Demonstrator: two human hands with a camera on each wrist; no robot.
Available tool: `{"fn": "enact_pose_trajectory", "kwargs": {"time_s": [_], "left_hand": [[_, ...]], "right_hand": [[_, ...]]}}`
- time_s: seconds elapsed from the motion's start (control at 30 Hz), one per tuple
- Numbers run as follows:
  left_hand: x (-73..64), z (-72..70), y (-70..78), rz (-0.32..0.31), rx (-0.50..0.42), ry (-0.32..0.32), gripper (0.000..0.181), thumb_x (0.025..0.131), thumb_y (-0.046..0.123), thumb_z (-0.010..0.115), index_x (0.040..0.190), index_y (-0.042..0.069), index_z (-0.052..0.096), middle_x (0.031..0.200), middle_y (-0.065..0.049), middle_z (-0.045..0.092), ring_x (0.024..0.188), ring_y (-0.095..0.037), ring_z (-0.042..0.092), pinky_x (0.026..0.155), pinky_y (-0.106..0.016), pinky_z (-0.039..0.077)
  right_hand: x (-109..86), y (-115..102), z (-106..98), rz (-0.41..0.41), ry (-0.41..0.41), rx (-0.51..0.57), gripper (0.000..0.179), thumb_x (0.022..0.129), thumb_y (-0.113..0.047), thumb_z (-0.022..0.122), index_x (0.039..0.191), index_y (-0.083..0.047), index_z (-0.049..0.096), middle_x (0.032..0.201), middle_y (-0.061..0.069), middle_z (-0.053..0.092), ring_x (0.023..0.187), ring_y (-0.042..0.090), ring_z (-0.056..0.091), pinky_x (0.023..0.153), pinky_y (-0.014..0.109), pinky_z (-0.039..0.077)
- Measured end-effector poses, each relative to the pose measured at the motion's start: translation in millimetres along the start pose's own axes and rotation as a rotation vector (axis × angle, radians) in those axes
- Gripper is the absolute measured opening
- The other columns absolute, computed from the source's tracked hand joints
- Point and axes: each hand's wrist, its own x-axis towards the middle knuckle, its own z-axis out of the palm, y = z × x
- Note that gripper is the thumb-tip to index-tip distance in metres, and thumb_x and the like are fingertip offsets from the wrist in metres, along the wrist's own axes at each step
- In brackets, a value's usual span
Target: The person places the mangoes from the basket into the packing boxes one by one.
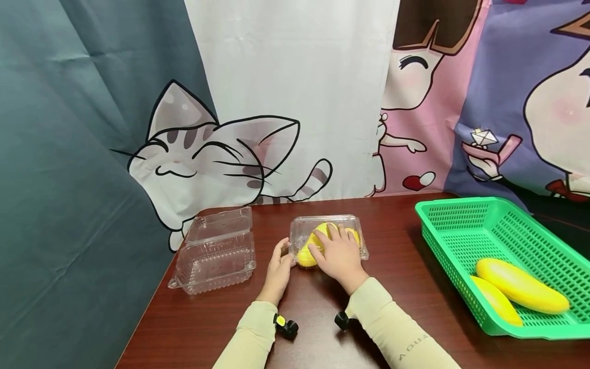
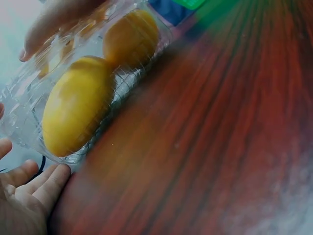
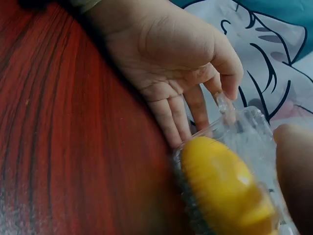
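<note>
A clear plastic clamshell box (image 1: 301, 225) lies on the table with yellow mango-like fruits (image 1: 308, 254) inside. My right hand (image 1: 340, 256) is laid over the top of the box, its fingers spread. Along the left side of the box stands my left hand (image 1: 278, 271), fingertips right at the plastic wall. The right wrist view shows the left thumb (image 3: 229, 81) bent by a clear corner tab of the box, while the other fingers stretch against its side. Through the wall in the left wrist view, one fruit (image 2: 78, 105) lies at the near end.
A second clear plastic box (image 1: 216, 256), its lid raised, stands at the table's left edge. At the right is a green plastic basket (image 1: 449, 266) with two long yellow fruits (image 1: 521, 286) in it. A cartoon-printed curtain (image 1: 295, 66) hangs behind the table.
</note>
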Motion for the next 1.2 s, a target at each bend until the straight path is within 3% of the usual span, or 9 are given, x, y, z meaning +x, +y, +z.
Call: {"fn": "enact_pose_trajectory", "kwargs": {"time_s": [0.17, 0.47, 0.63, 1.0, 1.2], "left_hand": [[9.5, -3.2, -22.0, -0.005, 0.019, -0.003, 0.055, 0.101, 0.006, 0.049, 0.155, 0.005, 0.036, 0.153, -0.021, 0.041, 0.127, -0.036, 0.054, 0.100, -0.051, 0.050], [9.5, -6.3, -28.6, 0.021, 0.018, 0.005, 0.053, 0.103, 0.010, 0.051, 0.154, 0.013, 0.039, 0.154, -0.023, 0.040, 0.128, -0.037, 0.054, 0.098, -0.047, 0.053], [9.1, -3.9, -28.3, 0.018, 0.011, 0.011, 0.053, 0.103, 0.010, 0.052, 0.154, 0.019, 0.040, 0.156, -0.022, 0.039, 0.131, -0.039, 0.052, 0.098, -0.047, 0.052], [9.3, -3.1, -26.8, 0.023, -0.009, 0.007, 0.054, 0.104, 0.007, 0.051, 0.155, 0.013, 0.037, 0.156, -0.026, 0.036, 0.131, -0.043, 0.051, 0.101, -0.054, 0.049], [-1.3, 0.8, -2.0, 0.021, 0.005, -0.006, 0.053, 0.102, 0.001, 0.050, 0.153, 0.004, 0.037, 0.152, -0.032, 0.037, 0.129, -0.049, 0.049, 0.100, -0.055, 0.049]], "right_hand": [[1.2, 0, 3, -0.018, 0.008, -0.018, 0.055, 0.101, -0.059, 0.042, 0.142, -0.026, 0.060, 0.152, 0.017, 0.048, 0.140, 0.046, 0.040, 0.112, 0.062, 0.031], [4.1, 22, 7, -0.026, 0.036, -0.040, 0.057, 0.101, -0.061, 0.039, 0.143, -0.028, 0.059, 0.151, 0.015, 0.049, 0.139, 0.044, 0.041, 0.110, 0.062, 0.032], [0.4, 48, 2, -0.015, 0.037, -0.049, 0.059, 0.101, -0.063, 0.039, 0.144, -0.028, 0.058, 0.151, 0.015, 0.049, 0.140, 0.044, 0.041, 0.110, 0.064, 0.031], [-7.3, 93, -14, 0.010, 0.013, -0.067, 0.061, 0.102, -0.063, 0.036, 0.146, -0.026, 0.056, 0.154, 0.015, 0.046, 0.142, 0.046, 0.037, 0.113, 0.065, 0.026], [-11.0, 112, -17, 0.013, 0.008, -0.080, 0.061, 0.102, -0.064, 0.035, 0.147, -0.027, 0.055, 0.153, 0.016, 0.046, 0.142, 0.047, 0.037, 0.115, 0.064, 0.024]]}}
